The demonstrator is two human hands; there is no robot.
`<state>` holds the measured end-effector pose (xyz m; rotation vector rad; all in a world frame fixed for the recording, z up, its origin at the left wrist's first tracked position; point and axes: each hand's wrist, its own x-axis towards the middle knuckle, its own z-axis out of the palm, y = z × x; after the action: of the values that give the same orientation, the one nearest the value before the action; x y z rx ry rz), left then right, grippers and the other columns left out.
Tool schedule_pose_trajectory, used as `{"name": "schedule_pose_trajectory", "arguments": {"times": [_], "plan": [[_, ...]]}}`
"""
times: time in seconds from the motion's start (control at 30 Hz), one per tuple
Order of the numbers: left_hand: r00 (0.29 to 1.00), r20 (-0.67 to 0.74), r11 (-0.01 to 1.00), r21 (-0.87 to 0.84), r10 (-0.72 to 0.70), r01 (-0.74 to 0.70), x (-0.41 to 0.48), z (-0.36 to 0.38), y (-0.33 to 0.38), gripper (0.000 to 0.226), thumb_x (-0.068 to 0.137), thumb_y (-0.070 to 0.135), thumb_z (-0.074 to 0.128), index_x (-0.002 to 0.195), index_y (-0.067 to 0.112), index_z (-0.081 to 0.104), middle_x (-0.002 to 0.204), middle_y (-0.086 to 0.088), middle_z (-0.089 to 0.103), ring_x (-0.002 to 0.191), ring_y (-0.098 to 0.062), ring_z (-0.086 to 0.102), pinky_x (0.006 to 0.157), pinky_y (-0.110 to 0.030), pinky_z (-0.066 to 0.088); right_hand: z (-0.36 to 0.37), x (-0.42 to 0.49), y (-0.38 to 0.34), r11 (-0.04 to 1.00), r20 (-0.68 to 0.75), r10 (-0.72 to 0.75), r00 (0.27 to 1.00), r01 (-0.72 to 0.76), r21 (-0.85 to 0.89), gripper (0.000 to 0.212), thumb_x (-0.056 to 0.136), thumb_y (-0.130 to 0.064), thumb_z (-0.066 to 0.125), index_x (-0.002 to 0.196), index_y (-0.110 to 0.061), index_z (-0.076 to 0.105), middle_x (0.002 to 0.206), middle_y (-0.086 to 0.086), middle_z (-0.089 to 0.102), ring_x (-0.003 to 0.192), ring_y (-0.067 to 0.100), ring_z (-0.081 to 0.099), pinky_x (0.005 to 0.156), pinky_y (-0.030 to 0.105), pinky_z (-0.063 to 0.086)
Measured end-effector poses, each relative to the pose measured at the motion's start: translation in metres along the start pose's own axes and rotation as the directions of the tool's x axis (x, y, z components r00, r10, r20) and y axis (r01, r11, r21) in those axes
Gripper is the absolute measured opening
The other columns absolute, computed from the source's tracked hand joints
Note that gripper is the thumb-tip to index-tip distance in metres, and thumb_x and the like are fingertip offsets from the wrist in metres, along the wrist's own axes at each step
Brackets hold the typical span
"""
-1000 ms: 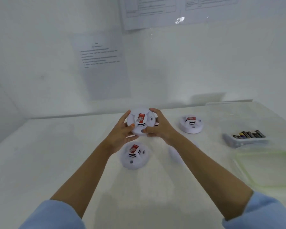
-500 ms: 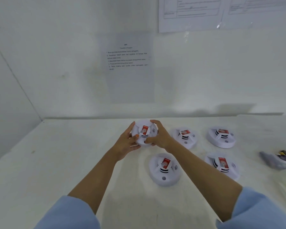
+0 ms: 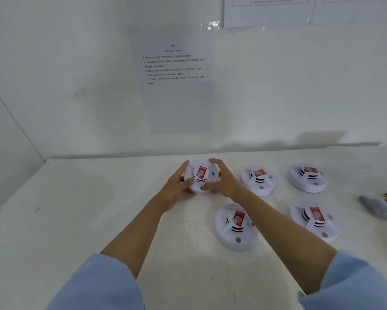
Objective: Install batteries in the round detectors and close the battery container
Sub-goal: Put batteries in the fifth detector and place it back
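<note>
Both hands hold one round white detector (image 3: 201,176) with a red label, low over the white table (image 3: 76,220) near its back edge. My left hand (image 3: 176,189) grips its left side and my right hand (image 3: 223,182) its right side. Several more detectors lie face up to the right: one in front (image 3: 235,227), one beside the held one (image 3: 258,180), one at the back right (image 3: 307,177) and one at the front right (image 3: 314,220). A clear battery container (image 3: 380,205) with batteries shows blurred at the right edge.
An instruction sheet (image 3: 174,79) hangs on the white wall behind the table. More papers (image 3: 300,10) are taped at the top right. The wall's corner runs down at the far left.
The view has swung left, so more detectors show and the battery container has slid to the right edge. The held detector has come down closer to the table.
</note>
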<state>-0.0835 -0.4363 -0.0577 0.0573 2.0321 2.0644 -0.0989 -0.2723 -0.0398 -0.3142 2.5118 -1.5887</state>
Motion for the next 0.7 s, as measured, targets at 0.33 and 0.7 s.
{"name": "schedule_pose_trajectory", "arguments": {"times": [0.33, 0.7], "plan": [[0.999, 0.032, 1.0, 0.006, 0.028, -0.028, 0.007, -0.005, -0.005, 0.058, 0.095, 0.014, 0.047, 0.145, 0.029, 0.021, 0.138, -0.006, 0.045, 0.116, -0.027, 0.054, 0.087, -0.033, 0.051, 0.002, 0.006, 0.006, 1.0, -0.029, -0.004, 1.0, 0.004, 0.022, 0.082, 0.07, -0.001, 0.075, 0.136, -0.01, 0.028, 0.115, -0.002, 0.039, 0.1, 0.016, 0.042, 0.086, 0.032, 0.044], [0.995, 0.052, 0.996, -0.009, 0.089, -0.089, 0.006, -0.007, -0.012, 0.05, 0.094, 0.017, 0.049, 0.134, 0.039, 0.029, 0.138, -0.002, 0.044, 0.121, -0.027, 0.051, 0.088, -0.032, 0.053, -0.002, 0.003, 0.012, 0.993, 0.024, 0.012, 1.0, -0.015, 0.119, 0.082, 0.074, 0.001, 0.071, 0.139, -0.019, 0.025, 0.118, 0.007, 0.044, 0.092, 0.013, 0.051, 0.066, 0.02, 0.051]]}}
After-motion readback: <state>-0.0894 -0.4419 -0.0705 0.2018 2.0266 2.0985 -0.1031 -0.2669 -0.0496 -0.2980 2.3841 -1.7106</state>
